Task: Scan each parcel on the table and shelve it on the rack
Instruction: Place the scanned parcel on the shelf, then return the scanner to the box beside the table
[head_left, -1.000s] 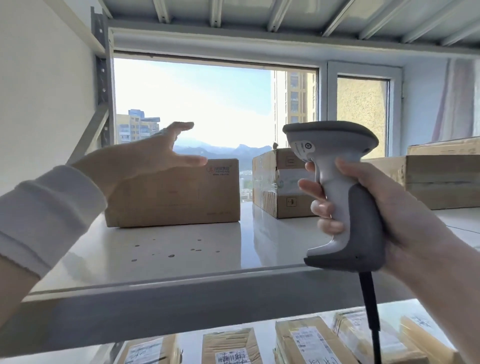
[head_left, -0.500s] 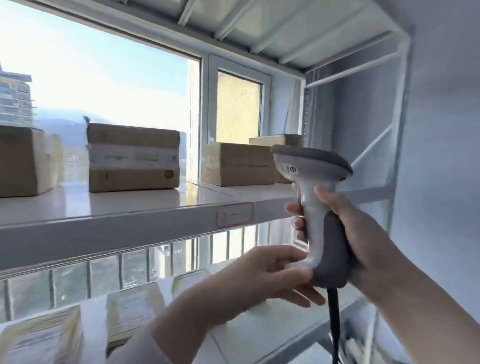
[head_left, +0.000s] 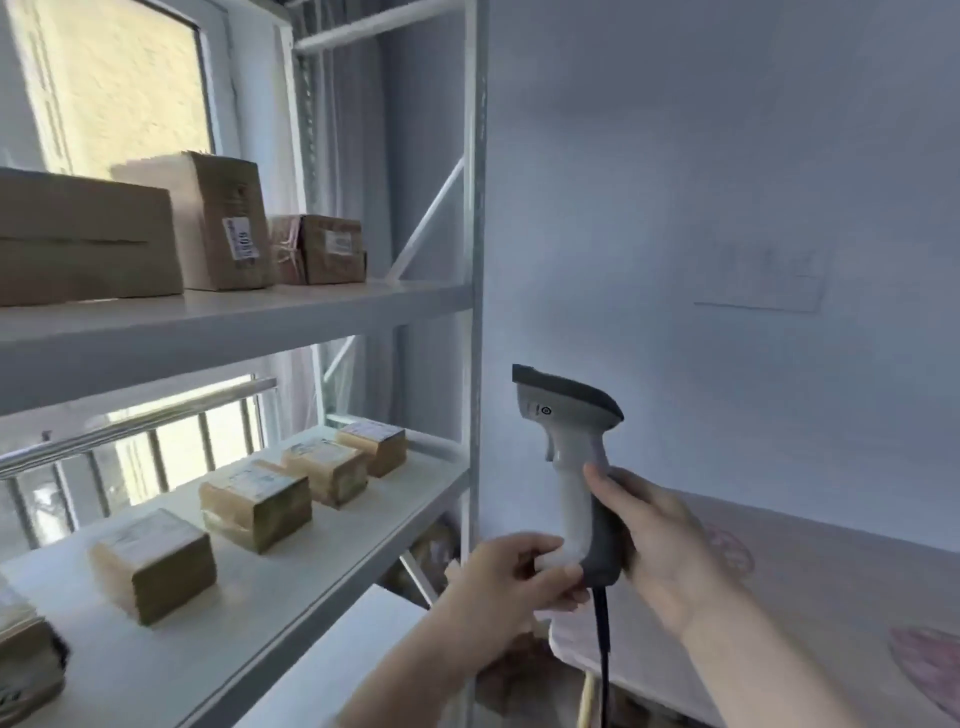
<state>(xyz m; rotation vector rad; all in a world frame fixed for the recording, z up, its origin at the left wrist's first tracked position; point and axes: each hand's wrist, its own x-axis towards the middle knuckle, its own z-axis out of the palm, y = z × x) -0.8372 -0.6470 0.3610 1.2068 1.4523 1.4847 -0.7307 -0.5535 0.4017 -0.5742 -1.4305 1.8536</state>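
A grey and white handheld barcode scanner (head_left: 569, 447) stands upright in front of the blue wall, its black cable hanging down. My right hand (head_left: 660, 540) grips its handle from the right. My left hand (head_left: 511, 574) pinches the base of the handle from the left. The white metal rack (head_left: 470, 312) fills the left half of the view. Cardboard parcels (head_left: 223, 221) stand on its upper shelf, and several small taped parcels (head_left: 257, 506) lie in a row on the shelf below.
A table (head_left: 831, 566) covered with a pale cloth with pink patterns stretches at the lower right, against the wall. A window with a metal rail is behind the rack. Dim boxes lie under the rack's lower shelf.
The view has swung right, from the upper shelf to the rack's right end and the table. My left hand left the shelved box and came down onto the scanner's base.
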